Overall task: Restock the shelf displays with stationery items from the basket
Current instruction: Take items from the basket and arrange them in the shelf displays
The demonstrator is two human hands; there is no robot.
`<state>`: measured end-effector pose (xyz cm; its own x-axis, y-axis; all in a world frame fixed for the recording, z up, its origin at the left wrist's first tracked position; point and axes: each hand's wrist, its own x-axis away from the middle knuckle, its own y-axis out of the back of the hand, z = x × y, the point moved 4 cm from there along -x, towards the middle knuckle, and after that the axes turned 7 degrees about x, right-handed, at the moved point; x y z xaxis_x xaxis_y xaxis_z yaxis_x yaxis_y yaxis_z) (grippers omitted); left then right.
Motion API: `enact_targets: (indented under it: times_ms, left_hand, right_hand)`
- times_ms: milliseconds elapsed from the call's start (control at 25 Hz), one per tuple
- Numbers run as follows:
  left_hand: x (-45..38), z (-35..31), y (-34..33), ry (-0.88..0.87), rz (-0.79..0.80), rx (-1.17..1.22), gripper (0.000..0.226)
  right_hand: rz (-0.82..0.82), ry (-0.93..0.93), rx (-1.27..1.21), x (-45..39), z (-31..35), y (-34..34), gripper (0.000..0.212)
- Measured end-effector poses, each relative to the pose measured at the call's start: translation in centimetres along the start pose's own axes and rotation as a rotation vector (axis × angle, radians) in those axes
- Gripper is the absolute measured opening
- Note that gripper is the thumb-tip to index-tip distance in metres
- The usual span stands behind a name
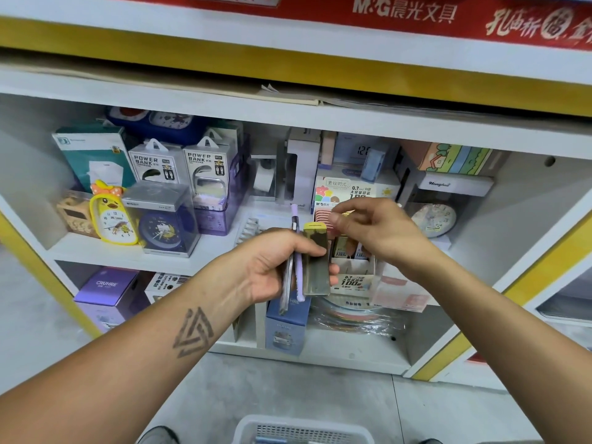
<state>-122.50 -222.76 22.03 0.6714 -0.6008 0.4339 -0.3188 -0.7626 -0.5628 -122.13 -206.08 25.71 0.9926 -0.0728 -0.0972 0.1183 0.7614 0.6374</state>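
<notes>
basket [304,429] cut off by bottom edge, lead box [352,267] partly behind right hand [378,232]

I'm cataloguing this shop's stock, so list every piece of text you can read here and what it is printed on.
"M&G", then Chinese characters: red banner above the shelves.
"POWER BANK": two white power bank boxes.
"CRUHRE": purple box on the lower shelf.
"0.7 HB" and "100": pencil lead display box behind the hands.
"Honghui", roughly: white box above the round clock.
Small print elsewhere is too blurred to read.
</notes>
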Motion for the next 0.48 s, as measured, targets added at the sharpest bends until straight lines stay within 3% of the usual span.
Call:
enact_targets:
  times_ms: [160,320,480]
  left_hand:
    - [0.4,0.1,-0.4,0.011,0.046,-0.023,0.021]
    - [0.8,-0.2,-0.6,0.017,0.059,0.035,0.027]
    - [0.6,-1.0,0.5,-0.030,-0.066,0.053,0.027]
  right_hand:
    - [0.154,-0.075,-0.301,0.6,0.7,-1.1,0.021]
    - [0.081,-0.084,-0.406,0.4,0.9,0.7,0.017]
    - [-0.004,-0.041,-0.362,0.2,0.6,3.3,0.024]
